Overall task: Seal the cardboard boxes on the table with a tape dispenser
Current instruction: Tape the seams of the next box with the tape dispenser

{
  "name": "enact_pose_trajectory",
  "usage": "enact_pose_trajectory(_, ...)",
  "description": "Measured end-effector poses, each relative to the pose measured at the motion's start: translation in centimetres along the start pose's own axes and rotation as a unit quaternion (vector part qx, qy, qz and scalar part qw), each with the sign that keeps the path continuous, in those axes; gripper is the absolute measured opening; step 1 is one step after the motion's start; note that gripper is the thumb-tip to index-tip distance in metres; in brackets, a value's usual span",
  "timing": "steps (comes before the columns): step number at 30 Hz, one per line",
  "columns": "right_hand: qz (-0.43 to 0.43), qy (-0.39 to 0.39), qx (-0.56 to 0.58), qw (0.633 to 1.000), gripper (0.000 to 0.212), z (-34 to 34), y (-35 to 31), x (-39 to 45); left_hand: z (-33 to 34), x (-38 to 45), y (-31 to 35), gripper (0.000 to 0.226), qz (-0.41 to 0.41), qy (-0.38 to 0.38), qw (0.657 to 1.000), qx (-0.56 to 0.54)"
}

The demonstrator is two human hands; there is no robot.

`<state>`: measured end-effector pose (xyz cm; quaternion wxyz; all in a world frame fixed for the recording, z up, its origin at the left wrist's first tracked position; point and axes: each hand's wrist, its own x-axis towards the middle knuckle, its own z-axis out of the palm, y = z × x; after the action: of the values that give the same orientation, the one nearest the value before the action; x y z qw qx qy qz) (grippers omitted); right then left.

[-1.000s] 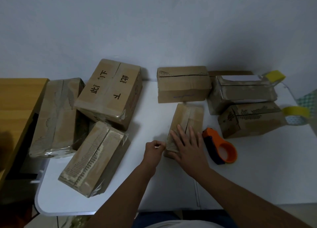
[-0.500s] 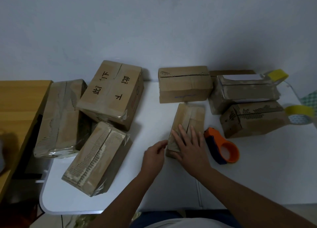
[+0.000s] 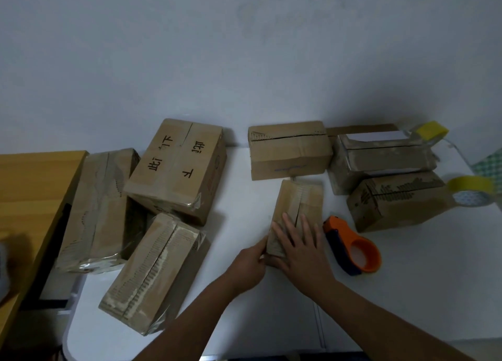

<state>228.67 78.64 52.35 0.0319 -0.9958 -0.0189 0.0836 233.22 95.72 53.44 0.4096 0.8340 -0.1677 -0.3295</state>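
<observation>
Fingers of the right hand lie spread and flat on the small box near the table's front edge, pressing its flaps down; the left hand cups the box's near-left corner, fingers loosely curled against the side. Just right of the box lies the orange tape dispenser, untouched. The centre seam looks open (no tape across it), so lifting the palm to reach the dispenser could let the flaps spring apart. Farther left, the large box carries black handwritten characters, which I cannot read reliably. A yellow tape roll sits at the right edge.
</observation>
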Motion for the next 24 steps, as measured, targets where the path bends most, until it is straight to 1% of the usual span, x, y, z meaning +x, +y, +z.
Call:
enact_pose_trajectory(2,0.0,0.001,0.001,1.0,0.076,0.1,0.0,0.2,-0.6,-0.1,0.1,0.06,0.0,-0.034,0.999,-0.013)
enact_pose_trajectory(4,-0.008,-0.006,0.003,1.0,0.079,0.1,0.0,0.2,-1.8,0.1,0.3,0.052,-0.008,-0.066,0.997,-0.037)
enact_pose_trajectory(5,-0.014,-0.007,0.004,1.0,0.079,0.0,0.1,0.1,-2.2,0.3,0.4,0.047,-0.016,-0.063,0.997,-0.045)
enact_pose_trajectory(7,-0.022,-0.008,0.005,1.0,0.08,-0.3,0.2,0.1,-2.4,0.8,0.8,0.04,-0.035,-0.032,0.997,-0.059)
enact_pose_trajectory(11,-0.03,-0.013,0.001,0.999,0.086,-0.9,0.2,0.1,-1.0,1.1,1.5,0.035,-0.06,-0.005,0.986,-0.158)
enact_pose_trajectory(14,-0.033,-0.028,0.013,0.999,0.086,-0.8,0.4,0.2,-0.3,1.1,1.7,0.035,-0.074,0.035,0.984,-0.157)
enact_pose_trajectory(15,-0.039,-0.029,0.031,0.998,0.083,-0.9,0.6,0.2,-0.3,1.0,1.7,0.036,-0.078,0.041,0.984,-0.155)
enact_pose_trajectory(17,-0.041,-0.025,0.109,0.993,0.075,-1.5,1.2,0.3,-0.3,0.7,1.4,0.033,-0.089,0.03,0.978,-0.187)
enact_pose_trajectory(19,-0.008,0.012,0.176,0.984,0.067,-2.2,2.5,0.1,-0.9,0.5,1.1,0.028,-0.087,0.019,0.972,-0.219)
enact_pose_trajectory(20,0.013,0.028,0.189,0.981,0.064,-2.4,3.2,0.0,-1.5,0.6,0.9,0.03,-0.076,0.025,0.974,-0.21)
enact_pose_trajectory(21,0.027,0.03,0.199,0.979,0.062,-2.5,3.8,-0.2,-2.2,0.8,0.7,0.033,-0.061,0.041,0.982,-0.176)
enact_pose_trajectory(23,0.019,0.018,0.204,0.979,0.057,-2.5,4.4,-0.7,-3.4,1.7,0.6,0.038,-0.024,0.091,0.994,-0.055)
enact_pose_trajectory(24,0.005,0.019,0.199,0.98,0.055,-2.4,4.3,-1.0,-3.7,2.1,0.8,0.041,-0.006,0.114,0.993,0.009)
